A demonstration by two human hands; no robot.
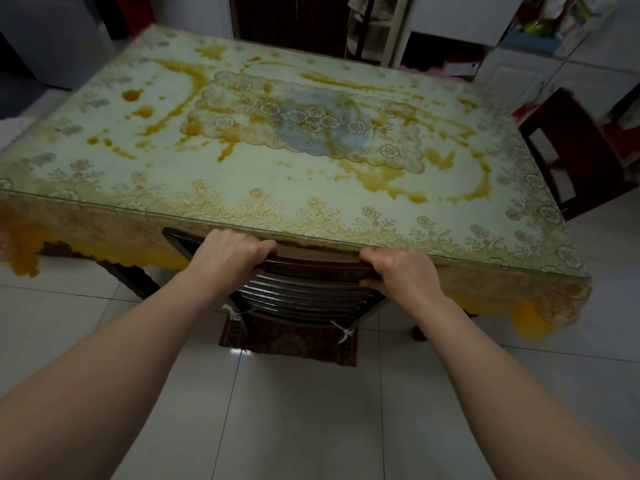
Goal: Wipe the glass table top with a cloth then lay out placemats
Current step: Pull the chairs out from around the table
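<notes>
Head view, sweeping from the left: lace tablecloth (114, 233) hanging over the near edge, orange-stained, trapped under the glass table top (311, 188). Left hand (230, 249) next, grip clamped over the top rail of a dark wooden chair (304, 289), fingers curled round the rail right where it tucks under the table rim. Same story further right: right hand (401, 271), grip wrapped on the other end of that rail. Two hands spread wide along the rail, likely for an even hold so the chair can shift away and clear standing room at the edge. Red seat cushion (287, 344) tied on below with white strings. Centre of the glass showing a lace mat (304, 119) beneath, amber blotches all round it. No cloth anywhere in sight, no placemats out either, so wiping not yet begun. Far right, second chair (571, 147) parked at the table end on white floor tiles (311, 427).
</notes>
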